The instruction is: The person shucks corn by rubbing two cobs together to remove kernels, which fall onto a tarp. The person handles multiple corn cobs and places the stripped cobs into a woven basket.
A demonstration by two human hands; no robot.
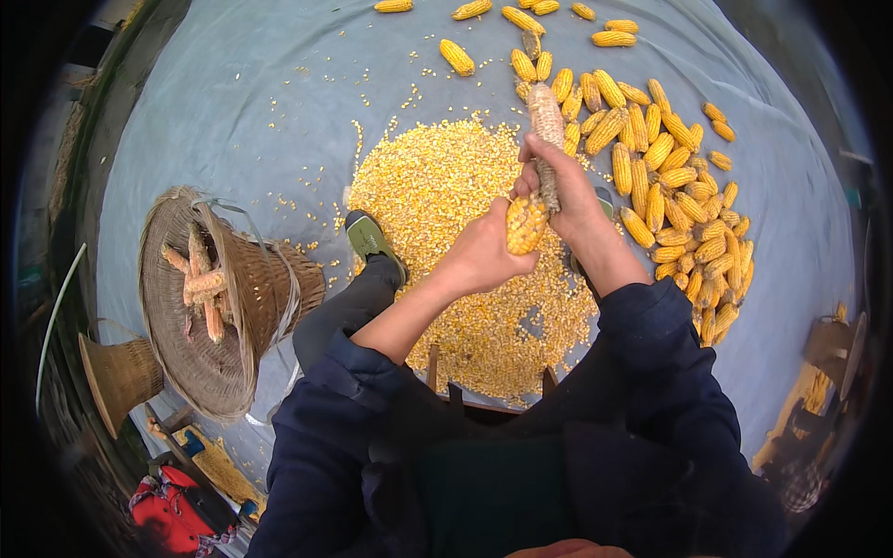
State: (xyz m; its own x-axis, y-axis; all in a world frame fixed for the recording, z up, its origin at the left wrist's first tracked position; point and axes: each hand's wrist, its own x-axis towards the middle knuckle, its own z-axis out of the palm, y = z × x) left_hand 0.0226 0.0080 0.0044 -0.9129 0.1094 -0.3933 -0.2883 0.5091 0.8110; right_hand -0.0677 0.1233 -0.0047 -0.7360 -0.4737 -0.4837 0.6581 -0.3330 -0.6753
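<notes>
My left hand (488, 252) grips a partly shelled ear of yellow corn (527, 224) by its lower part. In my right hand (566, 183) is a bare corncob (546, 115), pale and rough, pointing away from me. The cob's near end meets the ear, and both are above a wide heap of loose corn kernels (432, 178). To the right of my hands lies a pile of unshelled corn ears (673, 167). My fingers hide part of both the cob and the ear.
A large woven basket (157, 279) lies tilted at left with several stripped cobs (206, 282) in its mouth. A smaller basket (122, 376) is behind it. A person in red (174, 506) is at lower left. A grey-blue tarp (230, 104) covers the ground; my shoe (370, 237) borders the heap.
</notes>
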